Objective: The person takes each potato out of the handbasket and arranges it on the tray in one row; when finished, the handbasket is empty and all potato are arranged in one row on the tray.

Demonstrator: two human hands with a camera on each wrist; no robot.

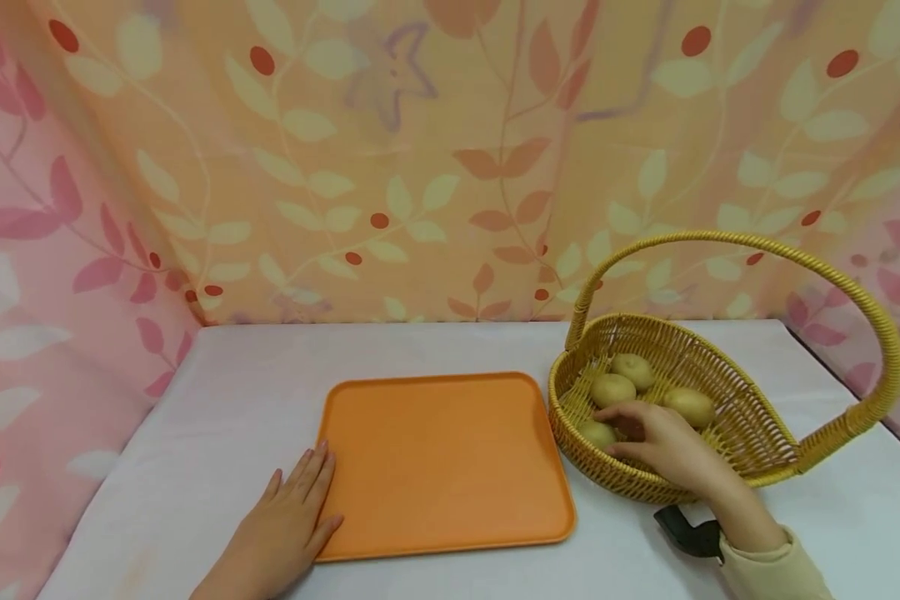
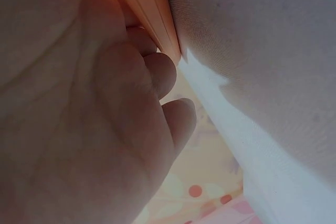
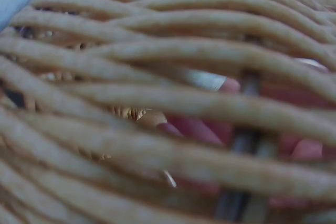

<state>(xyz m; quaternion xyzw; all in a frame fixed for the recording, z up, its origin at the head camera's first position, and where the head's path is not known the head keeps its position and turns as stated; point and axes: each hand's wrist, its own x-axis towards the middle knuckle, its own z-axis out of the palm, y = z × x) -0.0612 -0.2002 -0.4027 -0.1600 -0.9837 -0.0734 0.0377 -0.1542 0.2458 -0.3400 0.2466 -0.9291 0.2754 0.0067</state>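
Observation:
An orange rectangular tray (image 1: 442,467) lies flat on the table. My left hand (image 1: 281,521) rests at its left edge, fingers straight and fingertips on the rim; the left wrist view shows the tray's side (image 2: 149,11) against the fingers. To the right stands a yellow wicker basket (image 1: 727,375) holding several potatoes. My right hand (image 1: 667,442) reaches inside, thumb and fingers curved round the potato (image 1: 598,434) nearest the front left wall. Other potatoes lie behind it: one (image 1: 612,390), another (image 1: 632,372), and one (image 1: 690,407) beside the hand. Basket weave mostly hides the right fingers in the right wrist view.
A tall arched handle (image 1: 780,246) rises over the basket. The white tablecloth (image 1: 217,400) spreads round the tray. Floral curtains (image 1: 420,167) hang behind and at both sides. A black device (image 1: 690,533) sits by my right wrist, near the basket's front.

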